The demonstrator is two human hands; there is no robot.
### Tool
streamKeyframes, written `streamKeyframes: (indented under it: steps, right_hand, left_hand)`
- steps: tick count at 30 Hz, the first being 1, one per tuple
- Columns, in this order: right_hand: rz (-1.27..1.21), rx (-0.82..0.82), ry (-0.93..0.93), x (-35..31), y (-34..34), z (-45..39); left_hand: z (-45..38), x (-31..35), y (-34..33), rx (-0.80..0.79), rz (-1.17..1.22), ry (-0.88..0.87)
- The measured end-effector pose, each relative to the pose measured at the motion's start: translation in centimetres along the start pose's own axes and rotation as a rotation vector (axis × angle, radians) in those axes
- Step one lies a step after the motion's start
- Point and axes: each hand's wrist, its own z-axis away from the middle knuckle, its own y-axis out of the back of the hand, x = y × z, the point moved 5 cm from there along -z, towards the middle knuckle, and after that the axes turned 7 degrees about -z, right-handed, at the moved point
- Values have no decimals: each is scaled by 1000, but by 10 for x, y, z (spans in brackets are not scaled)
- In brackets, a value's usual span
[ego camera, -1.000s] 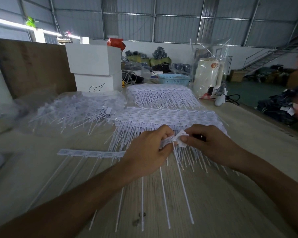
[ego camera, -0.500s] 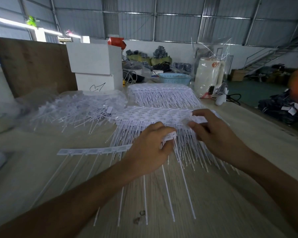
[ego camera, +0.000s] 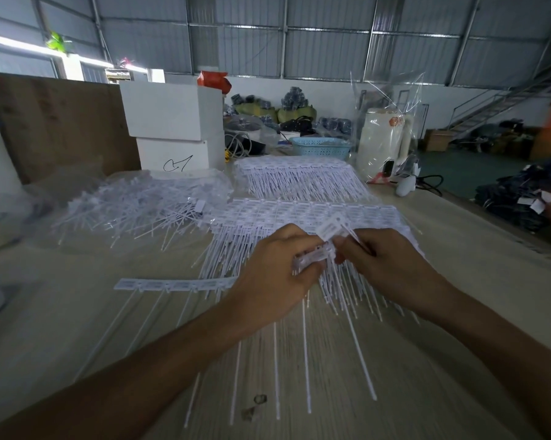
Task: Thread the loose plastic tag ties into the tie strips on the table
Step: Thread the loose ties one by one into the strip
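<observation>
The left hand (ego camera: pixel 277 274) hides the near end of the tie strip (ego camera: pixel 314 257) it grips. Motion blur smears the tag tie (ego camera: pixel 333 226) pinched by the right hand (ego camera: pixel 391 268); its tip cannot be made out.

Two hands are seen, the left hand (ego camera: pixel 275 271) and the right hand (ego camera: pixel 391 268). Two white boxes (ego camera: pixel 172 134) are stacked at the back. One blue basket (ego camera: pixel 320 146) and one cream jug (ego camera: pixel 383 139) are counted too. Two big layered batches of tie strips (ego camera: pixel 299 211) are laid out, plus one single strip (ego camera: pixel 172 284) on its own. The loose ties (ego camera: pixel 134 208) in the clear bag can't be counted, way too many.
</observation>
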Motion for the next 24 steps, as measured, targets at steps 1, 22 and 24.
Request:
streamKeyframes:
  steps: [1,22,24]
  right_hand:
    - [-72,-3,-37,1,-1,0]
    - [-770,-131,-391,4,-8,9]
    - [-644,-94,-293,1,-4,8]
  left_hand:
    - [0,0,1,37,24,9]
    - [-3,-8,10,-29,-65,-20]
    - [-2,-9,10,-41,-65,-27]
